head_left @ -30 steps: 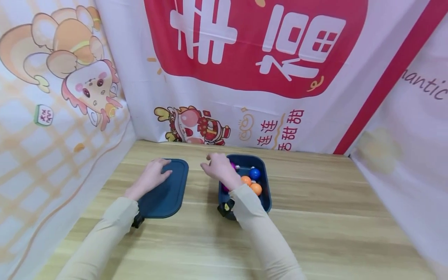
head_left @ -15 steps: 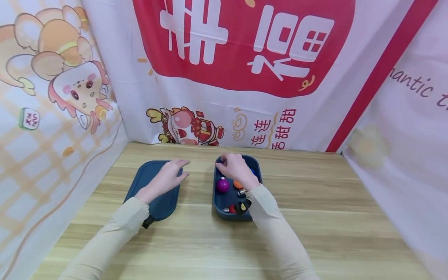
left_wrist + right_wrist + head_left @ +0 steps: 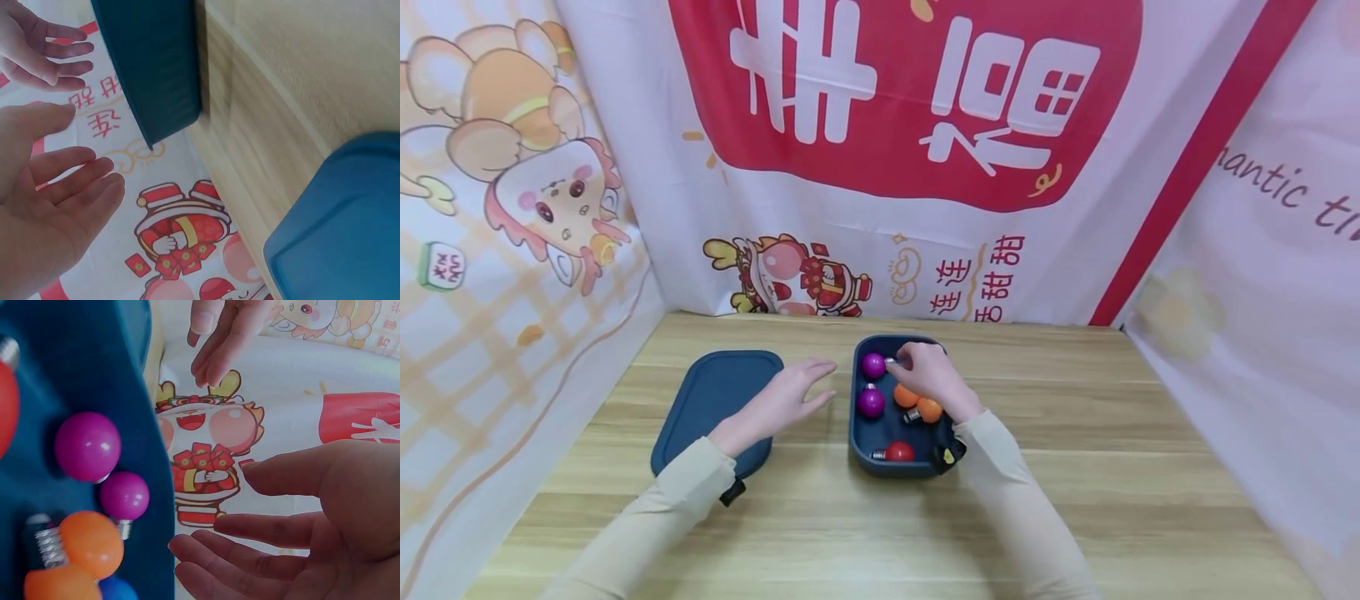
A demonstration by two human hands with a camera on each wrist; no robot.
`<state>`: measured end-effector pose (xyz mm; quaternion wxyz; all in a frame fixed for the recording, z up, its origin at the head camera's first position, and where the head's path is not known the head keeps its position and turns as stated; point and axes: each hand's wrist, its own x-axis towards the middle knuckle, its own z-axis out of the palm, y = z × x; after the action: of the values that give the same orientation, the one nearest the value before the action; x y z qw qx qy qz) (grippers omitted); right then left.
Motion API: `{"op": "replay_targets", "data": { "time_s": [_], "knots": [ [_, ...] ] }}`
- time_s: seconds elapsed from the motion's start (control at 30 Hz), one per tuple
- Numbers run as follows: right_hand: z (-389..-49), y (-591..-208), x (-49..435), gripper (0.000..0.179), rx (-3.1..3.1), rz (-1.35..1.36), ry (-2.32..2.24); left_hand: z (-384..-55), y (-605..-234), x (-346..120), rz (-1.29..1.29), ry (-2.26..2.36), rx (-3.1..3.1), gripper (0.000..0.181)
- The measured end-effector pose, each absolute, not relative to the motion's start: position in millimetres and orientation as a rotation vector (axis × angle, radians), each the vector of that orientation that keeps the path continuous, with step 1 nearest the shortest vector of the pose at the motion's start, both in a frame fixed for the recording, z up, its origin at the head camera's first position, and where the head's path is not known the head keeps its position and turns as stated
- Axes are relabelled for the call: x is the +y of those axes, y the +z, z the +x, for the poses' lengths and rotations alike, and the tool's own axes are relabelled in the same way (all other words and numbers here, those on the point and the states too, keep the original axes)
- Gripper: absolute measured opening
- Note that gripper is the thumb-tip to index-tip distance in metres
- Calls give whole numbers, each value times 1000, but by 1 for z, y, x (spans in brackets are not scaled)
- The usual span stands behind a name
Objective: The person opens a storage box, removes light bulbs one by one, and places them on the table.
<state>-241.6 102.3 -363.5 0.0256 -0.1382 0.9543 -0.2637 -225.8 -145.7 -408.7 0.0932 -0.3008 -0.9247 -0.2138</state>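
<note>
Left hand (image 3: 781, 400) and right hand (image 3: 931, 371) are empty, fingers parted; above the box (image 3: 880, 469), any reach is best made gently, lest bulbs (image 3: 871, 402) knock.

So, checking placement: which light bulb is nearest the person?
The red light bulb by the box's near wall; the purple bulbs, orange bulbs and blue bulb lie farther.

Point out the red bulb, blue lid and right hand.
red bulb (image 3: 900, 451), head view, on its red globe
blue lid (image 3: 717, 396), head view, on its bare top face
right hand (image 3: 934, 372), head view, on the back of it
</note>
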Motion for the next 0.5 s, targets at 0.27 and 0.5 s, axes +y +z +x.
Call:
{"op": "replay_targets", "data": {
  "time_s": [0.27,0.5],
  "knots": [
    [-237,-377,115,35,2892,-445,-788,-223,-418,-139,-986,-713,-2795,54],
    [-228,-391,121,26,2875,-459,-814,-221,-425,-132,-1034,-655,-2836,62]
  ]
}}
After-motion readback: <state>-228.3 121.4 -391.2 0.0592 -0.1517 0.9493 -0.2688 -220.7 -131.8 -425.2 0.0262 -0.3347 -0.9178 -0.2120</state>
